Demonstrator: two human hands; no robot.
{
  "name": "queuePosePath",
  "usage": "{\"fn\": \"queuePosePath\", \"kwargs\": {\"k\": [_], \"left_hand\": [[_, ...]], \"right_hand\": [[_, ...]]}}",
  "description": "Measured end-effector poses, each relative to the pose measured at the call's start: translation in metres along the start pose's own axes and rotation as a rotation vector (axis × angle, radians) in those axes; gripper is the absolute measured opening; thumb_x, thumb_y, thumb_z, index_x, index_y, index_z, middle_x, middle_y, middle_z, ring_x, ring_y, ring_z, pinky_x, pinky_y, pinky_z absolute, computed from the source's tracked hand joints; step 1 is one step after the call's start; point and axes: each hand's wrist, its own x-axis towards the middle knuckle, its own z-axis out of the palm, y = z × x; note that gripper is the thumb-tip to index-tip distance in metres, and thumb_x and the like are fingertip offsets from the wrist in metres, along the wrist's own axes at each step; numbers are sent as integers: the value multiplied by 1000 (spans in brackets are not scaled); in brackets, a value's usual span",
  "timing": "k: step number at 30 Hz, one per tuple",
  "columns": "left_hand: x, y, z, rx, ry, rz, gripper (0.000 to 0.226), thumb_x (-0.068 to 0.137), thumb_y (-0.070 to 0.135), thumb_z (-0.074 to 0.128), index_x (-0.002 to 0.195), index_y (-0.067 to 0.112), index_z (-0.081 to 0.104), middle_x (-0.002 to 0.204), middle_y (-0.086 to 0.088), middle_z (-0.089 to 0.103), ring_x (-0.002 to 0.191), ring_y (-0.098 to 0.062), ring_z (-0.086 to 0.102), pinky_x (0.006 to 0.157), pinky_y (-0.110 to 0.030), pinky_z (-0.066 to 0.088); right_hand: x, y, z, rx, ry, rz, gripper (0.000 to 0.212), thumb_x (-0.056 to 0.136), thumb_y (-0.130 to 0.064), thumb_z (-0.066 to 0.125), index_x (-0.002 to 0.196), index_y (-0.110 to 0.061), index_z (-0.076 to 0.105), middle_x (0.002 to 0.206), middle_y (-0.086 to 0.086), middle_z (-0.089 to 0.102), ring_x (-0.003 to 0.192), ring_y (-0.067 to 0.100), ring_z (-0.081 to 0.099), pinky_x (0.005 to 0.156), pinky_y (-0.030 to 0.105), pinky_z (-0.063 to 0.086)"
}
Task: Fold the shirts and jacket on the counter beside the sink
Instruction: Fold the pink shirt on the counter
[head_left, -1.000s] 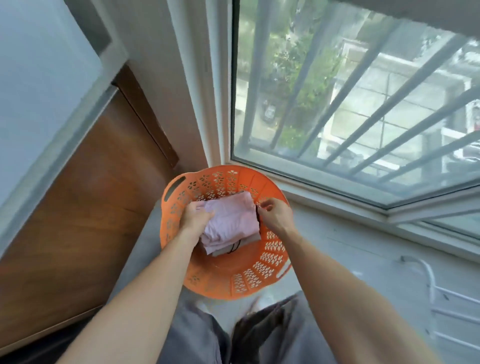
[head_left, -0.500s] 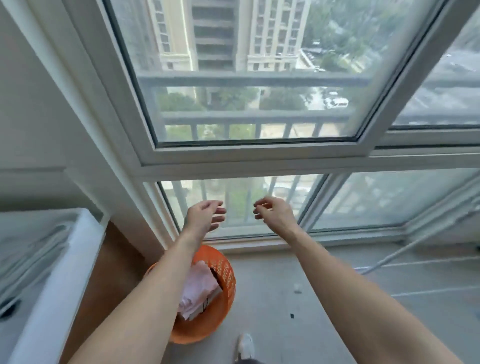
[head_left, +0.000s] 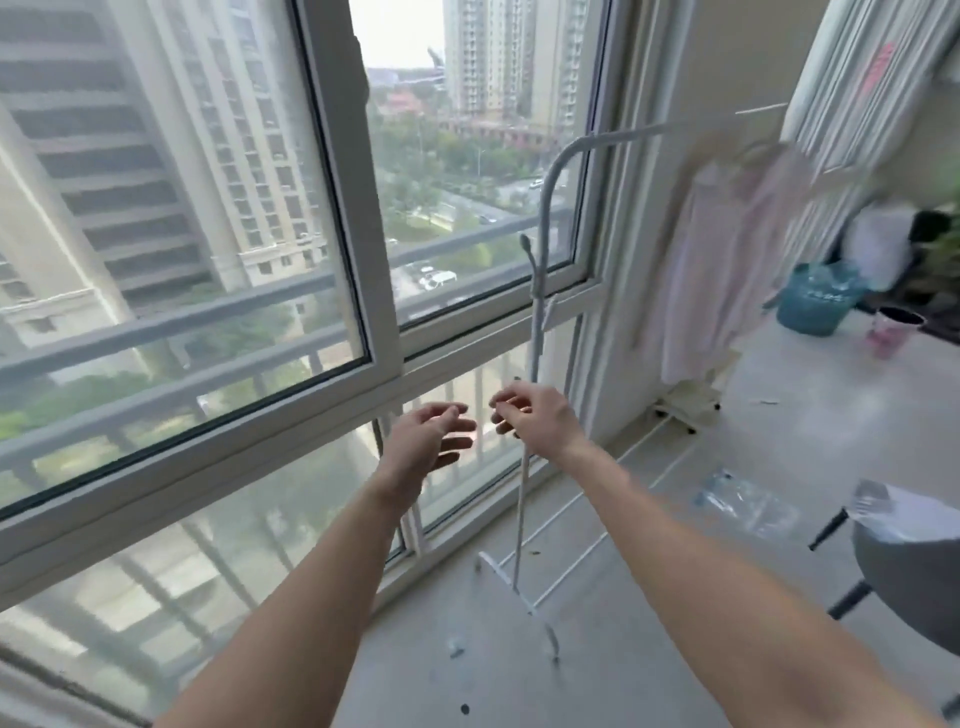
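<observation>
Both my arms reach forward in front of a large window. My left hand (head_left: 428, 441) is open, fingers spread, holding nothing. My right hand (head_left: 537, 418) hangs close beside it with fingers loosely curled and apart, also holding nothing. A pale pink garment (head_left: 727, 270) hangs from a hanger on a white clothes rack (head_left: 540, 291) at the right, well beyond both hands. The rack's upright pole passes just behind my right hand. The orange basket with the folded pink cloth, the counter and the sink are out of view.
The window (head_left: 208, 260) and its white frame fill the left. A grey stool (head_left: 904, 577) stands at the right edge, a clear plastic bag (head_left: 743, 501) lies on the floor. A teal basket (head_left: 821, 299) and a pink cup (head_left: 891, 332) sit farther right.
My view has swung up and right, away from the orange basket with the folded pink cloth, to the clothes rack. Both hands let go of the cloth and are raised.
</observation>
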Motion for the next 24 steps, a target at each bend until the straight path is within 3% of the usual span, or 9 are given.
{"fn": "queuePosePath", "kwargs": {"k": [5, 8, 12, 17, 21, 24], "left_hand": [[52, 35, 143, 63, -113, 75, 20, 102, 22, 54, 113, 11, 68, 99, -8, 77, 79, -17, 72, 73, -29, 51], [81, 58, 210, 59, -148, 122, 20, 103, 21, 53, 114, 11, 67, 101, -9, 76, 81, -18, 72, 76, -32, 51], [125, 78, 279, 77, -166, 150, 19, 103, 20, 53, 113, 12, 67, 103, -9, 76, 83, -18, 73, 79, -33, 53], [201, 95, 341, 62, -162, 150, 19, 103, 19, 52, 113, 11, 67, 101, -7, 76, 80, -16, 72, 75, -30, 53], [283, 100, 393, 63, -186, 165, 19, 103, 19, 52, 114, 13, 67, 96, -2, 77, 79, -16, 72, 76, -31, 52], [356, 111, 441, 54, -213, 183, 18, 102, 19, 53, 112, 15, 66, 95, -1, 78, 79, -16, 72, 73, -29, 53]], "right_hand": [[26, 56, -136, -14, 98, -18, 12, 94, -11, 63, 92, -19, 71, 77, 1, 74, 66, 15, 72, 61, 25, 55], [44, 83, -202, -33, 116, -8, 13, 95, -11, 63, 92, -21, 72, 76, -1, 74, 65, 12, 72, 57, 18, 51], [74, 110, -275, -50, 158, -12, 12, 95, -11, 63, 93, -17, 73, 78, 1, 75, 64, 10, 71, 54, 13, 48], [126, 147, -339, -10, 199, 0, 14, 95, -13, 61, 91, -20, 72, 76, -3, 75, 66, 11, 72, 55, 16, 49], [181, 186, -387, -29, 207, 11, 12, 96, -15, 61, 93, -19, 72, 79, -2, 75, 69, 12, 72, 59, 20, 53], [236, 210, -440, -70, 214, 18, 13, 96, -11, 61, 93, -16, 72, 81, 4, 75, 69, 14, 71, 59, 14, 48]]}}
